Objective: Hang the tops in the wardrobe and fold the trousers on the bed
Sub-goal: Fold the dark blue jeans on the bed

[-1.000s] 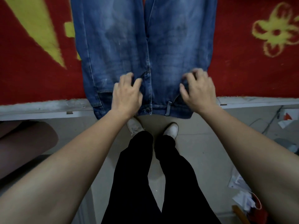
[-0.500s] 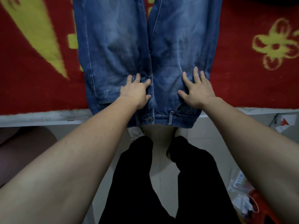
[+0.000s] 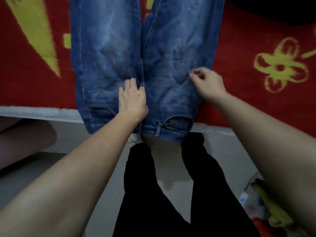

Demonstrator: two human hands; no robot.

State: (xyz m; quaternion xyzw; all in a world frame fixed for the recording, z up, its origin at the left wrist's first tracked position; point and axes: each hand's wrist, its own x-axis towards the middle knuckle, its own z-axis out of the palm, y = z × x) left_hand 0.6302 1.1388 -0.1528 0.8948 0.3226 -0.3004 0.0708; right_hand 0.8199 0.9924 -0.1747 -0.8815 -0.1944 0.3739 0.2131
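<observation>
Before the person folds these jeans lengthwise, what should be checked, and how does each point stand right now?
1. Jeans spread out on the blanket, legs side by side: ok.
2. Waistband fully on the bed: not ok, it hangs over the bed edge.
3. Left hand holding down the centre seam: ok, it rests there.
4. Right hand gripping the outer side of the leg: cannot tell; its fingers are curled above the cloth, but no pinch shows.
5. Cloth smooth: not ok, there are creases beside the right hand.
6. Leg hems lined up: cannot tell, they are out of frame.
</observation>
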